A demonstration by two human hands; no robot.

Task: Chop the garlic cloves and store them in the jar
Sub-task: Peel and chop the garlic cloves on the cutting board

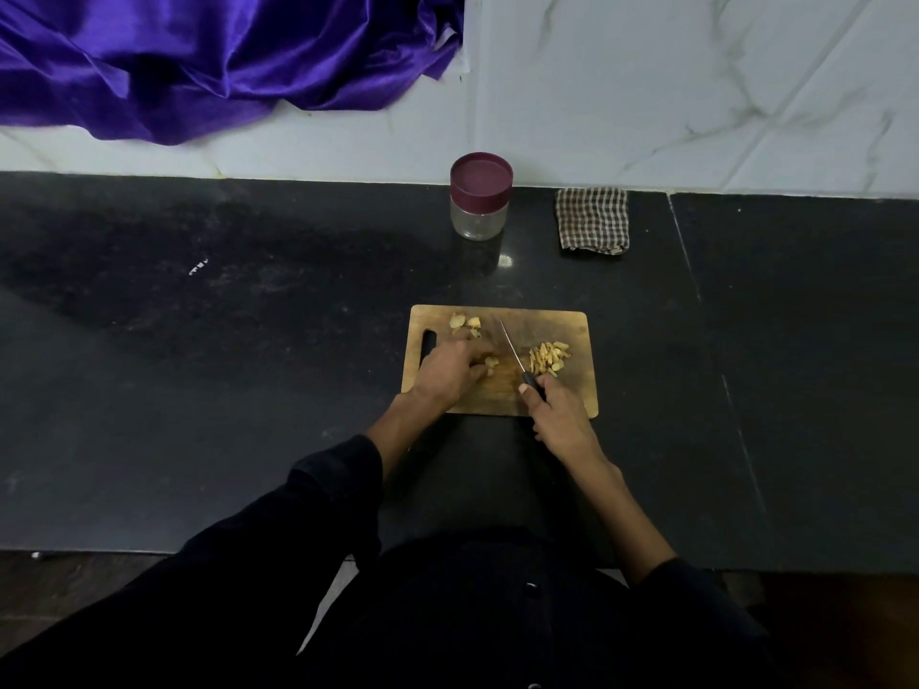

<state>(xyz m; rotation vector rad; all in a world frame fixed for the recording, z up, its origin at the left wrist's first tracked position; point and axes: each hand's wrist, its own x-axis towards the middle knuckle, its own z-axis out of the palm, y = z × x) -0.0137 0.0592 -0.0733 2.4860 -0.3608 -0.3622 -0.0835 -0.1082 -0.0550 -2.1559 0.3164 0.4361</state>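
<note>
A knife (517,358) is gripped by its black handle in the right hand (559,415), the fingers curled round it and the thin blade angled away across a wooden cutting board (577,390). A garlic clove (491,362) is pinned to the board under the curled fingertips of the left hand (450,370), just to the left of the blade. A heap of chopped garlic (549,358) is seen to the right of the blade, near the middle of the board's right half, and a few uncut cloves (465,324) are gathered near the far left corner. The board is laid on a black countertop (248,365). Well beyond it, by the white marble-patterned wall (696,92), a clear jar (480,216) is stood upright with its maroon lid (481,179) on. A folded checked cloth (593,220) is placed to the jar's right. Purple satin fabric (199,62) is draped at the far left.
</note>
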